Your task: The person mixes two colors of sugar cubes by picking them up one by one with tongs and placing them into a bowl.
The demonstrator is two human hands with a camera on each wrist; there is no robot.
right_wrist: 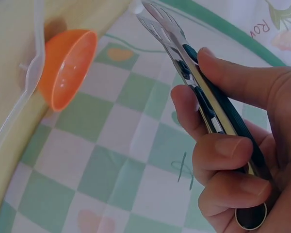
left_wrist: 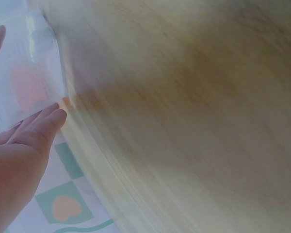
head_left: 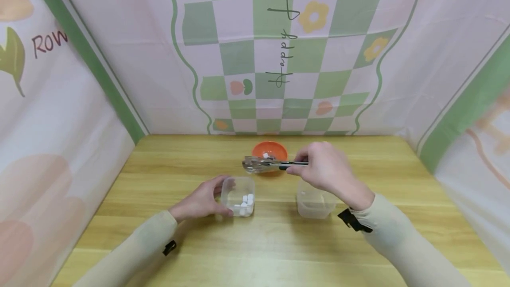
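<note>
My right hand (head_left: 318, 169) grips metal tongs (head_left: 271, 164) by their black handle, squeezed together. Their tips pinch a small white cube (head_left: 265, 156) just above an orange bowl (head_left: 269, 149). In the right wrist view the tongs (right_wrist: 184, 63) run up from my right hand (right_wrist: 233, 145) towards the tilted orange bowl (right_wrist: 68, 65). My left hand (head_left: 218, 196) holds a clear square container (head_left: 228, 189) between thumb and fingers; several white cubes (head_left: 245, 203) lie in it. The left wrist view is blurred and shows my fingers (left_wrist: 43, 124) lying straight.
A second clear container (head_left: 314, 205) stands under my right wrist on the wooden table (head_left: 255, 251). Patterned cloth walls (head_left: 279, 56) close off the back and both sides. The table's front half is bare wood.
</note>
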